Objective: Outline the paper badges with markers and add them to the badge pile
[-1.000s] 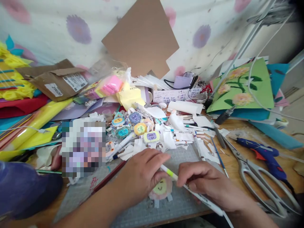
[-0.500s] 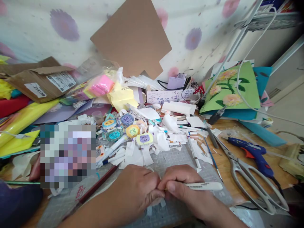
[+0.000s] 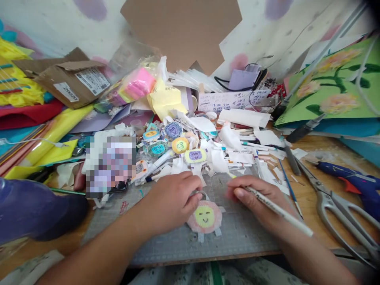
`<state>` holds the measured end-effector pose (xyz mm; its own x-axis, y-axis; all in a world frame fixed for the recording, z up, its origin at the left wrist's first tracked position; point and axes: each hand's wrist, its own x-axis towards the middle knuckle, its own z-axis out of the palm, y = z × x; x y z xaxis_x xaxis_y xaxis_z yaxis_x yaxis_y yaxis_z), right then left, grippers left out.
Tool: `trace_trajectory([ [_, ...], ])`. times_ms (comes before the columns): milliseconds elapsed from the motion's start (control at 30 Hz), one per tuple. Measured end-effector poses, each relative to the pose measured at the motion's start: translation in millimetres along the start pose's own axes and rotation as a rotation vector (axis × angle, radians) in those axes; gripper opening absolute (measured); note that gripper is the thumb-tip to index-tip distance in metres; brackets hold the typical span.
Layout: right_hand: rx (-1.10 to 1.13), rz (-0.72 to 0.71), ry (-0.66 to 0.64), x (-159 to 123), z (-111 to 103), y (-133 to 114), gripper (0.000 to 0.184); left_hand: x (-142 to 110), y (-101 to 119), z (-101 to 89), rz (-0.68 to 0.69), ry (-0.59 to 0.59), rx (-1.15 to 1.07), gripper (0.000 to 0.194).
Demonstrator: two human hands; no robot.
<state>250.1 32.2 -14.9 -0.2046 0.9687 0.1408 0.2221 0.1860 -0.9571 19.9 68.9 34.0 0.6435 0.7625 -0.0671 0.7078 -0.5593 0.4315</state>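
My left hand (image 3: 172, 198) is curled with its fingertips pressing the top edge of a round pink paper cutout (image 3: 204, 217) with a yellow smiling face, which lies on the grey cutting mat (image 3: 237, 237). My right hand (image 3: 258, 198) grips a thin white marker pen (image 3: 279, 209), tip pointing up and left just above the cutout. Several similar decorated paper pieces (image 3: 178, 145) lie in a pile behind the hands among white paper scraps.
Large metal scissors (image 3: 341, 213) and a blue glue gun (image 3: 353, 182) lie at right. A green flower card (image 3: 335, 91) leans at back right. A cardboard box (image 3: 71, 79), coloured paper sheets (image 3: 44, 138) and a purple cloth (image 3: 32, 209) crowd the left.
My hands have come apart. The right hand turned the pen and now holds it in a writing grip. The smiling cutout, hidden under the hands, is uncovered again.
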Motion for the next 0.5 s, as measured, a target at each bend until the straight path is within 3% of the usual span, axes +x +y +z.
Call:
trace_trajectory([
  [67,-0.248,-0.074,-0.111,1,6,-5,0.011,-3,-4,-7.6,-0.054,-0.023,0.041,0.011],
  [133,-0.406,-0.145,-0.193,2,11,-12,0.010,-7,-7,-13.1,-0.044,-0.089,0.071,0.025],
  [233,-0.500,-0.156,-0.269,0,15,-20,0.013,-11,-8,-12.4,0.018,-0.221,0.128,0.049],
  [300,-0.508,-0.133,-0.297,-3,15,-22,0.017,-11,-7,-8.0,0.031,-0.251,0.162,0.055],
  [400,-0.505,-0.133,-0.292,-10,14,-21,0.017,-11,-4,-3.6,0.028,-0.242,0.172,0.053],
  [500,-0.503,-0.152,-0.270,-15,15,-19,0.024,-11,-2,-5.7,0.031,-0.227,0.160,0.038],
])
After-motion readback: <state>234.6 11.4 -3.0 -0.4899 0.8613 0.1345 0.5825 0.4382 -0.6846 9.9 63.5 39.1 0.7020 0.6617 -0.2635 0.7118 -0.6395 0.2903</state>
